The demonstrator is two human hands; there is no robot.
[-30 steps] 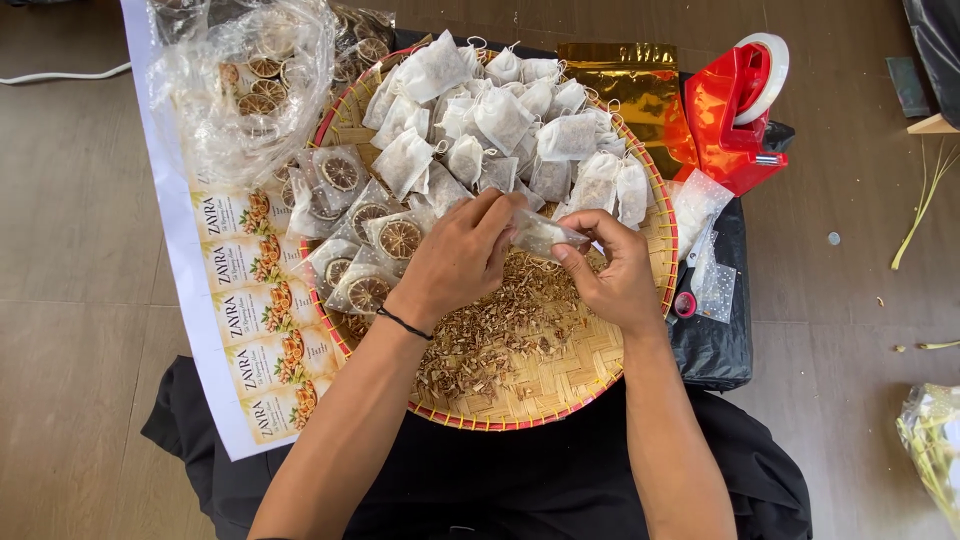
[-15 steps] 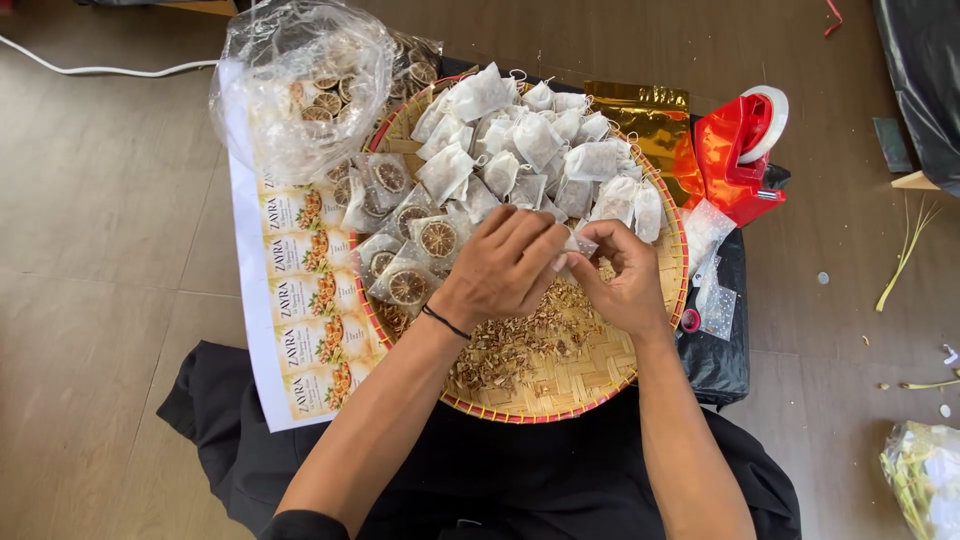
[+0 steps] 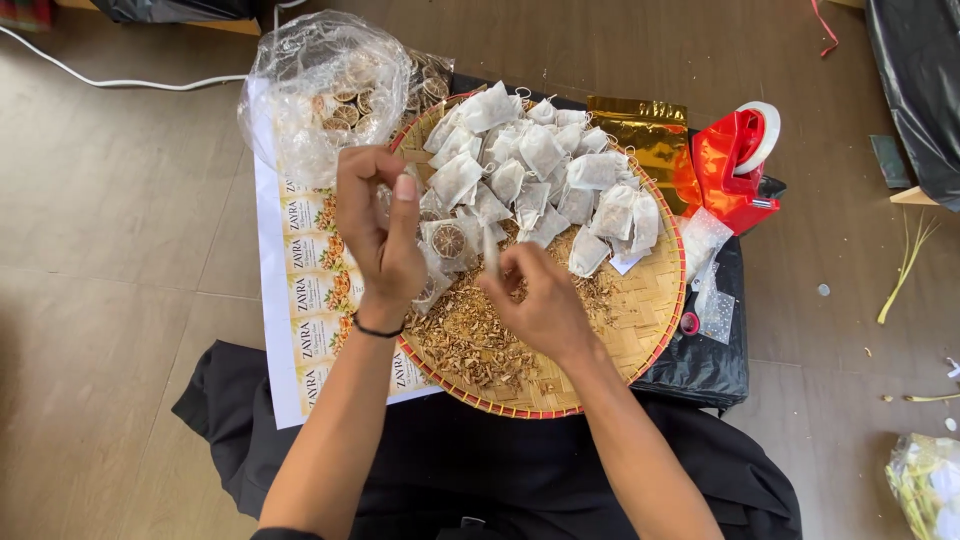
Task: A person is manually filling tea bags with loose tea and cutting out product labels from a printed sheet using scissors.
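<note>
**Head view: hands at work over a woven tray**

The left hand (image 3: pixel 378 232) is lifted above the tray's (image 3: pixel 655 300) left edge, fingers pinched shut; what they pinch I cannot tell. The right hand (image 3: pixel 535 300) grips a thin white sachet (image 3: pixel 491 250) upright over the dried herb pile (image 3: pixel 470 335). Filled sachets (image 3: pixel 545 165) crowd the tray's far half. A clear plastic bag (image 3: pixel 320 90) lies beyond.

A small white filter pouch (image 3: pixel 491 250), pinched upright, stands above loose dried herbs (image 3: pixel 470 335) on the woven tray (image 3: pixel 650 290).
</note>
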